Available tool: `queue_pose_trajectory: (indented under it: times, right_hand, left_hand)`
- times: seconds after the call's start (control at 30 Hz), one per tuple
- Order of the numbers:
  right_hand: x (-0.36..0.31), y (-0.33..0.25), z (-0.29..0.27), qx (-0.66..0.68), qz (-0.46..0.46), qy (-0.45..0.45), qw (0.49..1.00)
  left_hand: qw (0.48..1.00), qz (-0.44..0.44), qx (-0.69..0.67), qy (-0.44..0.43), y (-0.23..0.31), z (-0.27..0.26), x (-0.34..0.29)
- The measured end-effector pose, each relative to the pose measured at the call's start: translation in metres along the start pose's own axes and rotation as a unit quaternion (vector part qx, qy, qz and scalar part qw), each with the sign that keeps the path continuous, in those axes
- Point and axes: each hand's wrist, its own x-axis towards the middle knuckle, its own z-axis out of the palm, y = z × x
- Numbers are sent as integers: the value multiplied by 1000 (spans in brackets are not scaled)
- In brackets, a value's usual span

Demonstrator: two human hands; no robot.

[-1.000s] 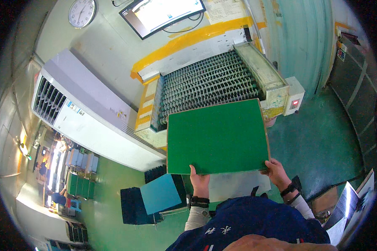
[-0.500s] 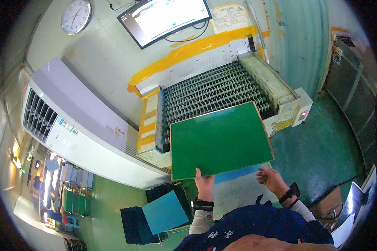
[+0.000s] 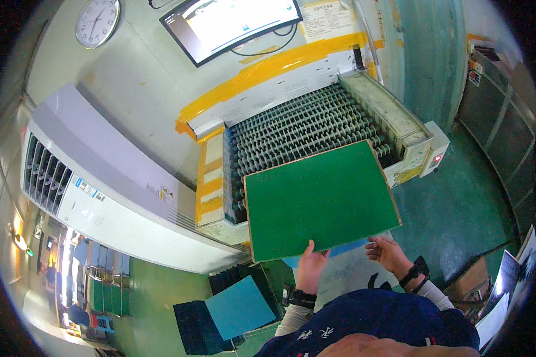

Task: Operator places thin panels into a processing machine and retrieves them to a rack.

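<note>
A large rectangular green board (image 3: 323, 199) with a thin brown edge lies tilted, its far part over the roller bed and its near edge toward me. My left hand (image 3: 311, 269) grips the middle of that near edge, thumb on top and the other fingers mostly hidden underneath. Close to the near right corner is my right hand (image 3: 390, 257), its fingers loosely curled and apart with nothing visible in them. Whether its fingertips touch the board's edge, I cannot tell. Rows of toothed rollers (image 3: 298, 128) show beyond the board, between the machine's side walls.
A white air conditioner (image 3: 131, 202) stands left of the machine. Below it, a light blue sheet (image 3: 241, 307) rests by dark racks. A control box (image 3: 436, 150) is fixed at the machine's right. Panels (image 3: 506, 285) lean at the lower right. A screen (image 3: 232, 27) hangs above.
My left hand has shifted right along the board's near edge. The board sits slightly farther right, while my right hand stays near its corner. The whole view has moved a little.
</note>
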Motion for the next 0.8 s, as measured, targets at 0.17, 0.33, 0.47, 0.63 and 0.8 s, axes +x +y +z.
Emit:
queue_pose_trajectory:
  times: [0.17,0.33,0.47,0.63,0.8]
  right_hand:
    - [10,14,-7,-10,10,1,1000]
    - [2,18,-12,-13,10,22,1000]
    - [1,27,-19,-16,15,35,999]
    - [-7,22,-17,-30,21,51,998]
    - [-12,33,-24,-38,4,89,995]
  left_hand:
    - [995,7,99,-21,3,18,-6]
    - [988,44,147,-13,14,40,9]
    - [991,41,125,-28,26,36,43]
    - [994,30,102,-39,30,51,67]
    - [996,34,80,-4,33,65,73]
